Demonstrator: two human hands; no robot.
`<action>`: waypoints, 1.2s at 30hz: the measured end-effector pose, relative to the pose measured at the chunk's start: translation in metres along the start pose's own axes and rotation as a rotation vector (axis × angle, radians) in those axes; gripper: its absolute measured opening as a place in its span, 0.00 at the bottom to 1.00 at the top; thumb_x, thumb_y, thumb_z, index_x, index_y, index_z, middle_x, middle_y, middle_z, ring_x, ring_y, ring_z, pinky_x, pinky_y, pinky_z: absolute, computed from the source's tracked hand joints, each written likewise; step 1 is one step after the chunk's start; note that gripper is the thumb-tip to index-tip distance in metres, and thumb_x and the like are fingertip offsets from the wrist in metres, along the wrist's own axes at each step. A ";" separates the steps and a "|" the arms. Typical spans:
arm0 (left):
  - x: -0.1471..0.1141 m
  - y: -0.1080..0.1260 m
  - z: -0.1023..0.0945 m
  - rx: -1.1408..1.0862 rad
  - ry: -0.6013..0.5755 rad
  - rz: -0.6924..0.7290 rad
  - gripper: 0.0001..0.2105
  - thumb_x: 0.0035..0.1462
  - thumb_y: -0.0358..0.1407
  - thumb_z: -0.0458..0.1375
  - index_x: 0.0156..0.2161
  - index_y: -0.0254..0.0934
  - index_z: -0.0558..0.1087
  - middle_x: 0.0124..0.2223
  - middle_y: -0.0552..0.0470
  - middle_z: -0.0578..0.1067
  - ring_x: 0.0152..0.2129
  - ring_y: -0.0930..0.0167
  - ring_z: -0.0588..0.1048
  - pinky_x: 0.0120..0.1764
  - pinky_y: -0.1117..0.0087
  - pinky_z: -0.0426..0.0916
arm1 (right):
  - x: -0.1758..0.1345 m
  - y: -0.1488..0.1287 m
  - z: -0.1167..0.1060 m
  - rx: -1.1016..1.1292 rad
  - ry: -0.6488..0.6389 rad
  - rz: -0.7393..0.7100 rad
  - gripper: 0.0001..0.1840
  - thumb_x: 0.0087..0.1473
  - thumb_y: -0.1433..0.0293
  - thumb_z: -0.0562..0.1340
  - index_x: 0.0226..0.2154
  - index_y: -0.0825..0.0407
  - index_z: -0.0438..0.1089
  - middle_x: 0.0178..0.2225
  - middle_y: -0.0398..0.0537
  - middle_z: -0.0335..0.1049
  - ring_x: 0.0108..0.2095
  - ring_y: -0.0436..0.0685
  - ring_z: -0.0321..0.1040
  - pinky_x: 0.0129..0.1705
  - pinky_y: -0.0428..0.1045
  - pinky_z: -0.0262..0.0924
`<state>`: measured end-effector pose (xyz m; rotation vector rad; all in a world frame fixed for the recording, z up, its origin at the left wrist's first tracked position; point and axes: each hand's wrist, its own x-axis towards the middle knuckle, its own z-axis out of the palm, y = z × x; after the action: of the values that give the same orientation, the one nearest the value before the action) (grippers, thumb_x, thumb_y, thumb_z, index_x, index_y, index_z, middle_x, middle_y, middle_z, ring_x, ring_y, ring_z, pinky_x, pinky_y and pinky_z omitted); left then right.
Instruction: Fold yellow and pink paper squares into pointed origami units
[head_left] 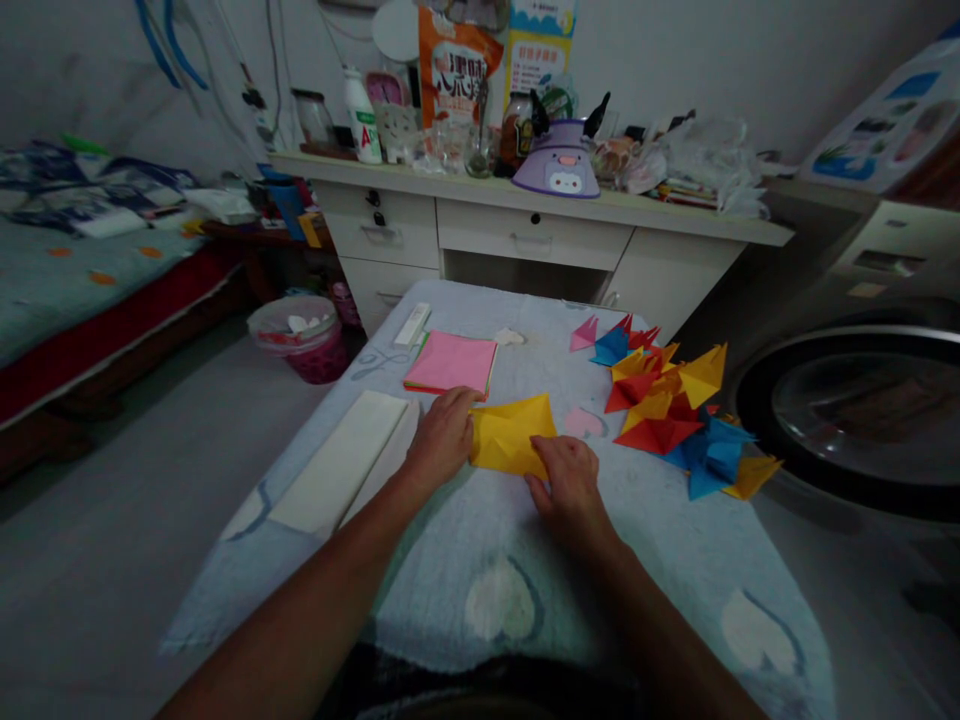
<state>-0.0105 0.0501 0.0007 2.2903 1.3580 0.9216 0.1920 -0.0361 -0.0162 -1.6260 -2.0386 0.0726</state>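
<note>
A yellow sheet of origami paper (510, 432) with crease lines lies on the cloth-covered table between my hands. My left hand (444, 432) grips its left edge, fingers bent over the upper left corner. At the right edge, my right hand (571, 482) pinches the paper between thumb and fingers. Just beyond my left hand rests a stack of square paper (451, 362), pink on top with other colours showing at its edges. Folded paper figures (660, 400) in red, yellow, blue and pink are heaped on the right side of the table.
A long pale folded item (341, 455) lies left of my forearm, and a small white case (412, 325) lies near the far left. Behind the table stands a white cabinet (390, 225) carrying jars and bags. A pink bin (319, 355) is on the floor; a washing machine (862, 390) stands right.
</note>
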 end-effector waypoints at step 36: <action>-0.013 0.006 -0.003 -0.452 -0.050 -0.159 0.13 0.56 0.26 0.49 0.30 0.37 0.76 0.49 0.48 0.70 0.50 0.66 0.70 0.56 0.61 0.63 | -0.006 0.019 -0.015 0.137 0.239 0.029 0.13 0.54 0.77 0.53 0.37 0.50 0.70 0.45 0.53 0.72 0.47 0.58 0.69 0.52 0.57 0.63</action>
<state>-0.0131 0.0360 0.0012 1.8273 1.1498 0.9918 0.2159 -0.0404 -0.0118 -1.5030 -1.7904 0.0259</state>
